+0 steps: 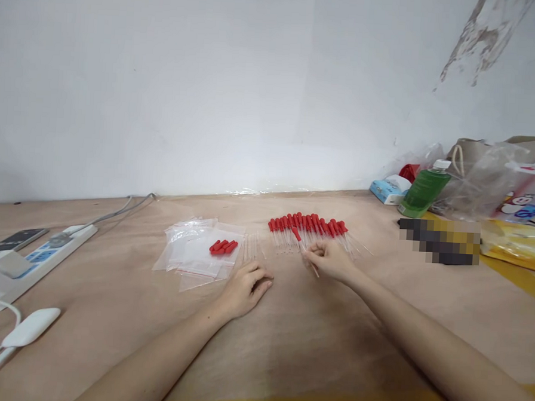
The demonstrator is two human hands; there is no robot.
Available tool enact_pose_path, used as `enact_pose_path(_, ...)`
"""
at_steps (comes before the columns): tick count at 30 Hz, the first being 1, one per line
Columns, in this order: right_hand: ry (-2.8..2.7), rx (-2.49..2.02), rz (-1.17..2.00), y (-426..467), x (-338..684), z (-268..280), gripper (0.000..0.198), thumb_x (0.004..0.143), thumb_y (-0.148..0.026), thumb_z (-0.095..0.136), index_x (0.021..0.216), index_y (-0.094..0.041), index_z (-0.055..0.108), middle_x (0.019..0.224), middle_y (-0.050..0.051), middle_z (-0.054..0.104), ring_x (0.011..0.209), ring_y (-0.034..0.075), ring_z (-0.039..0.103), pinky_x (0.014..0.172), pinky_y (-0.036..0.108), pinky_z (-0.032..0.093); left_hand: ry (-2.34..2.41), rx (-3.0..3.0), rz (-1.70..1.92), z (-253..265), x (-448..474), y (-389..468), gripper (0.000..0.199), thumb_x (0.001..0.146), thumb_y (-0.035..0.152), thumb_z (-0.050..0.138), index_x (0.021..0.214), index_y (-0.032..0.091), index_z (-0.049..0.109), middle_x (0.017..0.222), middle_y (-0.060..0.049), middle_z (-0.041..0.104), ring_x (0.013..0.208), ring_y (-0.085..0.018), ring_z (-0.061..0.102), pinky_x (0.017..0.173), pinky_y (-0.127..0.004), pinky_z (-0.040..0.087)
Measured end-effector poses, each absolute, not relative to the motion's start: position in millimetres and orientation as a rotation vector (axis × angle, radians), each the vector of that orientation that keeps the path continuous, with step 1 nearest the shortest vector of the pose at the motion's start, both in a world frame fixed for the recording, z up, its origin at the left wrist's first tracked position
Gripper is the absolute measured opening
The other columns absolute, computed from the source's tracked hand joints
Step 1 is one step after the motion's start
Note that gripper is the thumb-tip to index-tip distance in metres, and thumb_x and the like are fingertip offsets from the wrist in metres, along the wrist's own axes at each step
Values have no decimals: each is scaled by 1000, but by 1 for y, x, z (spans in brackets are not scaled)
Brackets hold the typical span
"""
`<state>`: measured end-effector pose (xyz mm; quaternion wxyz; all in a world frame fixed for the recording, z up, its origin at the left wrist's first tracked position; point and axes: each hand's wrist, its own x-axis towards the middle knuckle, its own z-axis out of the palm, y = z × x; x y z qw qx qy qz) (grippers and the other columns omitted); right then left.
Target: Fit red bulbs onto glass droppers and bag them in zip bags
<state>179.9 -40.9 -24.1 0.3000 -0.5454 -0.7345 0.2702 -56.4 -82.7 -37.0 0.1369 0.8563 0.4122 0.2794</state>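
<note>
Pinched in my right hand (329, 259) is a dropper (297, 234), a thin clear tube with a red rubber bulb on its upper end, tilted up to the left. Just beyond it lies a row of similar red-bulbed droppers (309, 222), side by side with their tubes toward me. My left hand (247, 289) rests on the table, fingers loosely bent and thumb apart, with nothing visible in it. Several bare clear tubes (250, 246) lie just past its fingertips. Left of these, loose red rubber bulbs (223, 246) sit on clear plastic bags (188, 250).
Brown paper covers the table (313, 346). On the left are a power strip (53, 255), a phone (18, 239) and a white cable adapter (32, 327). A green bottle (425, 189), a tissue pack (389, 189) and plastic bags stand at the right. A white wall rises behind.
</note>
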Motion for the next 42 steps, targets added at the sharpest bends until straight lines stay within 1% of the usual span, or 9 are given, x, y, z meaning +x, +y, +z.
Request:
enact_pose_path(2,-1883,-1502,693,-30,168,-19,27,76,-36,47,58,-18,55,52,1,61,48,13,56,49,23,37,1168,2488,797,-36,-56,-82,17,84,23,45,88,19,62,86,-5,58,84,-17,53,76,-31,42)
enact_pose_path(4,-1864,-1568,536,-21,148,-13,24,72,-36,52,57,-18,57,61,2,64,60,15,59,56,24,37,1165,2478,801,-36,-55,-82,17,84,23,46,90,19,61,87,-5,58,84,-17,53,77,-31,42)
enact_pose_path(10,-1996,-1817,181,0,87,-12,25,77,-33,44,69,-20,63,75,5,67,76,20,60,76,36,29,1152,2454,829,-37,-56,-82,17,84,22,46,90,19,62,86,-5,58,81,-16,54,75,-30,43)
enact_pose_path(16,-2006,-1895,118,9,71,-24,29,78,-33,41,74,-15,64,79,14,67,79,25,60,77,40,25,1153,2448,830,-38,-57,-81,16,83,22,48,89,20,62,85,-4,57,80,-16,54,73,-29,43)
enact_pose_path(22,-2041,-1806,80,2,75,-26,33,81,-40,38,78,-18,62,75,8,67,74,21,59,79,39,24,1214,2468,858,-36,-55,-81,15,83,23,48,86,20,62,83,-3,58,78,-15,53,71,-27,42)
enact_pose_path(28,-2120,-1786,82,-5,68,-26,30,80,-37,41,80,-16,62,75,9,66,72,21,59,81,40,24,2006,2446,1198,-16,-90,-56,22,80,32,50,66,18,58,72,-4,58,75,-21,51,74,-35,37)
enact_pose_path(33,-2182,-1791,49,-8,61,-26,28,81,-29,40,80,-13,62,80,14,65,72,22,58,83,41,24,2145,2394,1077,-20,-129,-33,20,78,34,51,82,18,64,83,-7,58,83,-23,53,76,-33,39)
enact_pose_path(38,-2194,-1789,39,-10,55,-27,26,81,-27,40,81,-11,61,74,14,65,69,22,59,86,42,21,2165,2337,899,-29,-135,-28,23,80,32,47,76,17,64,80,-6,60,78,-20,56,70,-30,41)
enact_pose_path(42,-2098,-1790,74,-10,60,-21,26,83,-28,37,83,-12,57,74,13,64,69,23,59,83,42,25,2270,2378,789,-27,-129,-33,20,80,31,46,77,18,61,80,-6,63,80,-24,56,68,-33,40)
